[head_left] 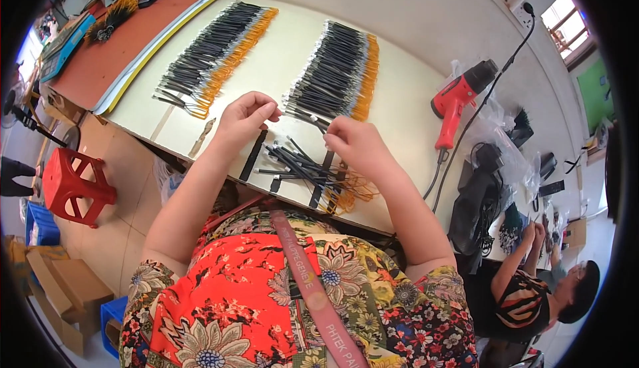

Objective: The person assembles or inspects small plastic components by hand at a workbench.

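— What's she got between her hands?

— A thin wire piece (303,116) with a black sleeve, stretched from one hand to the other above the tabletop (279,68). The left hand (243,118) has a narrow grip, thumb and forefinger pinched on the wire's end. The right hand (356,143) is curled over the other end; it looks closed on it too, though the fingertips are turned away from us.

— How would you do it well?

— My guess: keep the pinch close to the ends so the sleeve stays straight, and lift it clear of the loose heap (313,172) at six o'clock from the hands, so nothing tangles. Then lay it flush with a finished row, orange tails all one way.

— Go left to right for me.

— Far left, a red stool (73,182) on the floor, cardboard boxes (60,288) below it at seven o'clock. On the tabletop at eleven o'clock, a brown mat (113,55), then the first row (216,45) of black-and-orange pieces; at twelve o'clock the second row (339,72). At two o'clock from the hands, a red heat gun (459,98).

— Any packages or signs?

— Clear plastic bags (499,135), crumpled, at three o'clock beside the heat gun. A white wall socket (522,10) sits at one o'clock with a black plug in it. No readable sign that I can make out. A co-worker (532,288) sits at four o'clock.
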Tool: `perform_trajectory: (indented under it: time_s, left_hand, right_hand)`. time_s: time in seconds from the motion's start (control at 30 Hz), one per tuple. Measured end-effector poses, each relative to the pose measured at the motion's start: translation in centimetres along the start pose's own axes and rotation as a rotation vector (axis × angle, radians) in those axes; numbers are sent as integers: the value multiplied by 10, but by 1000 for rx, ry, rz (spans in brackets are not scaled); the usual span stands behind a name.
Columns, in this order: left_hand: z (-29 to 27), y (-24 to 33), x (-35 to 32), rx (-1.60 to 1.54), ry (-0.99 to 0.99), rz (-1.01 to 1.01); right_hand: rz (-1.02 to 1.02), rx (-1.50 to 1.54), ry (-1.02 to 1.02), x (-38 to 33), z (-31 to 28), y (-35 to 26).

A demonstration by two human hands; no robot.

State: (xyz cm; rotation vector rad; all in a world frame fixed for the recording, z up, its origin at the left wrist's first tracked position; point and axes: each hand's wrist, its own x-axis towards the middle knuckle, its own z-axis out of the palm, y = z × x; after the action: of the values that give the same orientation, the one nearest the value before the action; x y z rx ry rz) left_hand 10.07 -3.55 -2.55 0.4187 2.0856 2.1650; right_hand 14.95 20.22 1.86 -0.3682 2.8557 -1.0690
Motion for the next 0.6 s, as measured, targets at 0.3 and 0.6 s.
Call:
perform_trajectory:
  time_s: [0.3, 0.6]
  left_hand:
    - [37, 37, 0, -22, -221, 147]
    - [42, 52, 6, -124, -86, 225]
  right_hand:
    - [-141, 608, 102, 1, -15, 8]
    - [-220, 373, 39, 12, -18, -18]
